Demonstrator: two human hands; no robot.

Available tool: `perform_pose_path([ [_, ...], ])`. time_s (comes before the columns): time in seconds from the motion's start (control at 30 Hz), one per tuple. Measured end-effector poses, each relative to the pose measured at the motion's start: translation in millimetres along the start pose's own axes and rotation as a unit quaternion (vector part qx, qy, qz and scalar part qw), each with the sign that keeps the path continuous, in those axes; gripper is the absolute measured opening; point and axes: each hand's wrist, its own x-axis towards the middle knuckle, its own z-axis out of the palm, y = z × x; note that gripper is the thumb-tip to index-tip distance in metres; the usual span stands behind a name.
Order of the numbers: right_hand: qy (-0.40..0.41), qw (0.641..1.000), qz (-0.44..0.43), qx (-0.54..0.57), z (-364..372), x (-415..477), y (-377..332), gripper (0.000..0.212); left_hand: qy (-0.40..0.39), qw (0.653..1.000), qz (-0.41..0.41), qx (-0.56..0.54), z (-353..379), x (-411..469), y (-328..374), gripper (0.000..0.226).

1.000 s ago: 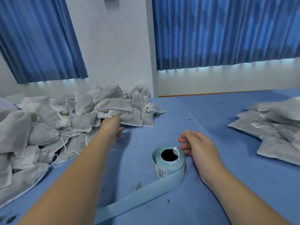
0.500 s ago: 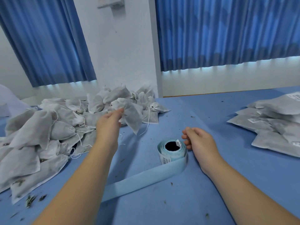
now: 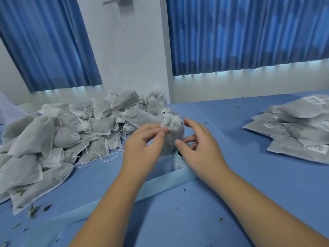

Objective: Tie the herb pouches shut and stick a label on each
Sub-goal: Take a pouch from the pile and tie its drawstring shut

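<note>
Your left hand (image 3: 142, 148) pinches the gathered top of one herb pouch (image 3: 175, 134) between thumb and curled fingers (image 3: 154, 128), holding it up off the tabletop (image 3: 231, 202) just in front of you. Your right hand (image 3: 203, 150) sits close on the pouch's other side with its fingers (image 3: 191, 124) spread and loosely bent, grasping nothing; the thumb tip is right at the pouch's side (whether it actually touches, you cannot tell from here). The label roll (image 3: 178, 162) stands under that right hand, mostly hidden by it, and its pale backing strip (image 3: 160, 184) trails across the tabletop toward your lower left, passing beneath your left forearm. The pile of loose pouches (image 3: 62, 136) crowds the left side back to the wall, its drawstrings spilling toward your left hand. The stack of labelled pouches (image 3: 299, 138) lies well apart on the right. Between that stack and your right hand there is a broad stretch of bare blue surface, and more in the near foreground, dotted with herb crumbs (image 3: 33, 209) near the pile.
</note>
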Motion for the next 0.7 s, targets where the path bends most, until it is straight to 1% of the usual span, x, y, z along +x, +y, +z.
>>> perform_pose_path([
  [0.03,-0.011,1.0,-0.002,0.005,1.9,-0.3,-2.6,0.052,-0.005,1.0,0.006,-0.011,0.1,-1.9,3.1,0.029],
  [0.1,-0.022,1.0,0.004,0.002,2.8,-0.4,-6.0,0.054,-0.013,0.999,0.011,-0.035,0.1,-5.3,8.3,0.027],
  [0.13,-0.019,1.0,0.005,0.002,2.9,-0.2,-7.6,0.052,-0.016,0.999,0.013,-0.044,0.0,-7.0,10.8,0.027],
  [0.2,0.005,1.0,0.004,0.015,2.7,-0.4,-10.7,0.04,-0.025,0.998,0.016,-0.058,1.2,-9.4,14.2,0.023],
  [0.3,0.049,0.998,0.01,0.047,3.9,-1.9,-18.2,0.028,-0.044,0.993,-0.011,-0.108,4.9,-13.6,19.2,0.012],
  [0.37,0.065,0.997,0.002,0.043,5.1,-4.5,-25.0,0.029,-0.048,0.995,0.006,-0.087,6.3,-16.3,21.2,0.023],
  [0.47,0.05,0.998,-0.039,0.011,9.1,-11.5,-35.3,0.03,-0.062,0.996,0.054,-0.036,8.1,-18.1,23.7,0.039],
  [0.53,0.025,0.996,-0.084,-0.014,11.3,-16.7,-40.2,0.023,-0.077,0.994,0.071,-0.016,10.0,-17.9,23.6,0.049],
  [0.57,0.012,0.994,-0.106,-0.022,11.0,-18.7,-41.6,0.019,-0.079,0.994,0.071,-0.014,10.4,-17.7,23.7,0.045],
  [0.63,-0.011,0.989,-0.145,-0.024,7.3,-20.4,-43.2,0.009,-0.065,0.996,0.051,-0.043,8.9,-16.8,25.2,0.027],
  [0.7,-0.021,0.988,-0.154,0.0,2.3,-19.6,-44.3,0.005,-0.034,0.996,0.006,-0.086,6.1,-14.9,26.5,0.027],
])
